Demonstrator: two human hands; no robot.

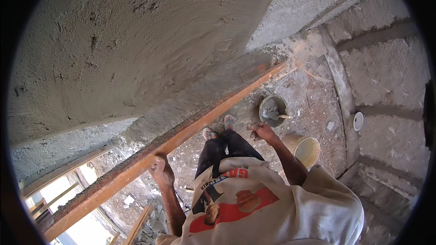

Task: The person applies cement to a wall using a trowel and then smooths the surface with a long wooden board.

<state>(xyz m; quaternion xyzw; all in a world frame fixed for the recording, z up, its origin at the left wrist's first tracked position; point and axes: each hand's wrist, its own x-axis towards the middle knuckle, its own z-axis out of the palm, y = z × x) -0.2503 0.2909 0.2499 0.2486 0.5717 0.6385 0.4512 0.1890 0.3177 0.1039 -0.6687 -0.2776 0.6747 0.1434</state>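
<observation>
A long wooden board [218, 110] runs diagonally along the foot of a wet, freshly plastered grey wall [150, 41], with grey mortar smeared along its upper edge. My left hand [162, 171] is closed at the board's near edge, thumb up against the wood; its other fingers are partly hidden. Held out over the floor, my right hand [263, 133] has loosely bent fingers with gaps between them, and nothing shows in it. Just beyond it stands a dark bucket [262, 109] containing grey mortar and a tool with a pale handle [284, 116].
Beside my right forearm is a cream bucket [295, 141] with yellowish contents. A white round container [358, 121] lies near the rough block wall [386, 75]. Debris litters the floor [313, 109]. At lower left are timber pieces [138, 224] and a bright opening.
</observation>
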